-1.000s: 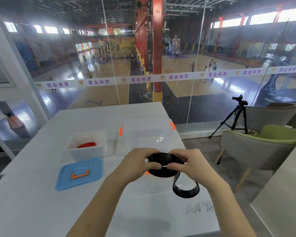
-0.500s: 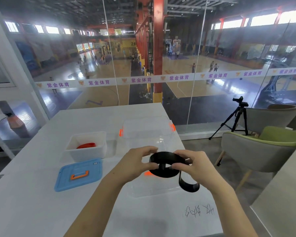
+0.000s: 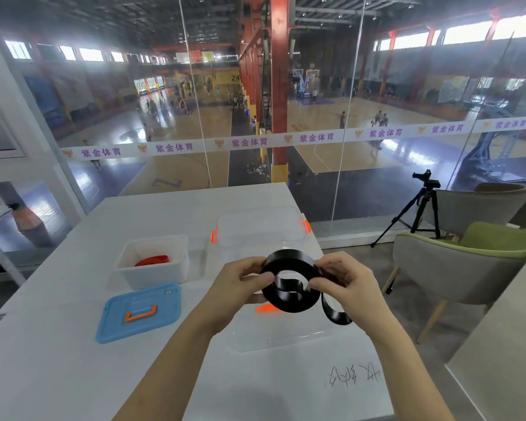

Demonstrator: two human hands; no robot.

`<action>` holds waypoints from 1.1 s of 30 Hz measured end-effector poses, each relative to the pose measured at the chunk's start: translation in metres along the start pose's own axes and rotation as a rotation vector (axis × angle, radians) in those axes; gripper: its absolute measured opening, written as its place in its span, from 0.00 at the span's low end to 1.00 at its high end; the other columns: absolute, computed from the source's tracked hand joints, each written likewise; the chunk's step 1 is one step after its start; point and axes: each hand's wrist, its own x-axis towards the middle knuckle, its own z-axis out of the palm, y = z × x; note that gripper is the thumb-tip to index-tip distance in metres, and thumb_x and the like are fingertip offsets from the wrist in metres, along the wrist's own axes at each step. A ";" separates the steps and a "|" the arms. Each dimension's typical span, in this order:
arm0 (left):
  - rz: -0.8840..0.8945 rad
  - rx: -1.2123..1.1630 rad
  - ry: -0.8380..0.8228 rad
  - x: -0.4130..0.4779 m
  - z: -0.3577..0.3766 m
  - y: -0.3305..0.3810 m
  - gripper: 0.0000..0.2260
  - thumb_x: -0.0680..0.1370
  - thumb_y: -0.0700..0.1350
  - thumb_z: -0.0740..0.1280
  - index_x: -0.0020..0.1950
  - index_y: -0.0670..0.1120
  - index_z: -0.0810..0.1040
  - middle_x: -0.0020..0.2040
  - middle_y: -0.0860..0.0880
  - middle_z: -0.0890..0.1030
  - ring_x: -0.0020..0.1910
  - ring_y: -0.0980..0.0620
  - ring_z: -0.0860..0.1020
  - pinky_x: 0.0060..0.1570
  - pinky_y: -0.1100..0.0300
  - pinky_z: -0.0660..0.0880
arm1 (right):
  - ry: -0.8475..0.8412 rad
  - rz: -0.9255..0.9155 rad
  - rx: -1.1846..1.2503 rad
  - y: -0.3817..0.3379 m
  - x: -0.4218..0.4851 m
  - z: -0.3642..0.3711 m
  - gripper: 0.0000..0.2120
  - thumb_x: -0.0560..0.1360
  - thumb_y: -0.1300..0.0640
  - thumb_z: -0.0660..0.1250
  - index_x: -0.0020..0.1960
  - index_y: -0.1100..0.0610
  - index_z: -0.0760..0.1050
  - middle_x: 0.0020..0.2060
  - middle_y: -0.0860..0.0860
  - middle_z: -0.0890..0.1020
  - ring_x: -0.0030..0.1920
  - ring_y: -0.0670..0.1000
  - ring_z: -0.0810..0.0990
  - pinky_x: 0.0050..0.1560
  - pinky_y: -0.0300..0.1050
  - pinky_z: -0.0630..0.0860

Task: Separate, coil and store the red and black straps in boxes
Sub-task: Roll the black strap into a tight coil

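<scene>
Both hands hold a black strap [image 3: 289,300] wound into a coil above the table. My left hand [image 3: 240,288] pinches the coil's left side and my right hand [image 3: 345,284] grips its right side. A short loose tail of the strap hangs below my right hand. A red strap [image 3: 152,260] lies coiled inside a small white box [image 3: 152,276] to the left. A clear box with orange latches [image 3: 264,229] stands just beyond my hands.
A blue lid with an orange handle [image 3: 138,312] lies in front of the white box. A clear lid [image 3: 286,338] lies under my hands. The table [image 3: 58,360] ends at a glass wall. Chairs [image 3: 456,268] and a tripod [image 3: 419,208] stand to the right.
The coil has grown and the hanging tail has become shorter as my hands wound it. Both hands have risen slightly with the strap.
</scene>
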 end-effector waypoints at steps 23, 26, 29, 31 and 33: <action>-0.026 -0.091 0.008 -0.005 0.000 -0.010 0.09 0.83 0.40 0.69 0.60 0.48 0.85 0.58 0.42 0.85 0.56 0.44 0.86 0.55 0.52 0.84 | 0.071 0.000 0.106 -0.001 0.005 0.008 0.20 0.70 0.69 0.80 0.43 0.42 0.88 0.47 0.47 0.90 0.49 0.47 0.88 0.52 0.38 0.83; -0.063 0.023 -0.022 -0.007 -0.012 -0.013 0.14 0.80 0.43 0.73 0.65 0.55 0.82 0.59 0.53 0.85 0.58 0.52 0.85 0.60 0.50 0.83 | 0.009 0.019 0.073 0.002 0.007 0.016 0.18 0.70 0.69 0.80 0.42 0.44 0.89 0.46 0.47 0.90 0.48 0.47 0.88 0.54 0.38 0.83; -0.094 0.167 -0.071 -0.010 -0.024 -0.008 0.15 0.79 0.47 0.74 0.64 0.59 0.83 0.58 0.56 0.86 0.58 0.54 0.85 0.63 0.49 0.82 | -0.085 0.039 0.018 0.004 0.010 0.033 0.14 0.70 0.68 0.81 0.44 0.49 0.88 0.46 0.45 0.90 0.47 0.46 0.88 0.52 0.37 0.81; -0.105 0.212 -0.097 -0.012 -0.029 -0.007 0.10 0.80 0.46 0.71 0.59 0.57 0.85 0.53 0.54 0.86 0.53 0.50 0.86 0.57 0.48 0.85 | -0.122 0.060 0.010 0.005 0.013 0.046 0.10 0.70 0.67 0.81 0.47 0.54 0.88 0.46 0.45 0.90 0.46 0.43 0.88 0.50 0.34 0.80; -0.124 0.195 -0.100 -0.013 -0.036 -0.009 0.09 0.81 0.46 0.70 0.58 0.56 0.86 0.50 0.54 0.86 0.52 0.50 0.86 0.53 0.47 0.86 | -0.114 0.066 0.033 0.004 0.018 0.055 0.08 0.71 0.68 0.80 0.48 0.60 0.86 0.46 0.45 0.89 0.44 0.41 0.87 0.47 0.31 0.79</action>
